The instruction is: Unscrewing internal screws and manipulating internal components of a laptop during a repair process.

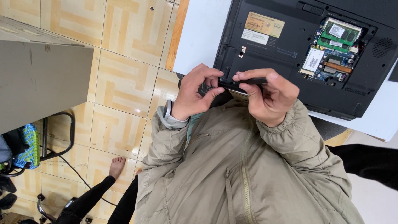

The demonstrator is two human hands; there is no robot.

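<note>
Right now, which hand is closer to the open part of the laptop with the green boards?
Right. The right hand sits just below-left of the green boards; the left hand is further left along the laptop edge.

Laptop underside (286, 45): black plastic, matt, fine-grained.
Open bay (333, 45): green circuit boards, glossy chips, small metal parts.
Labels (264, 24): paper stickers, one tan, one white, smooth.
Black part in both hands (232, 85): dark plastic, slight sheen; details unclear.
Table (199, 37): white top, smooth, matt; wood-look edge strip.
Jacket (232, 166): khaki cloth, matt, creased; elastic cuffs.
Floor (120, 83): beige tiles, semi-gloss.
Cabinet (41, 79): grey, matt, scuffed.
</note>
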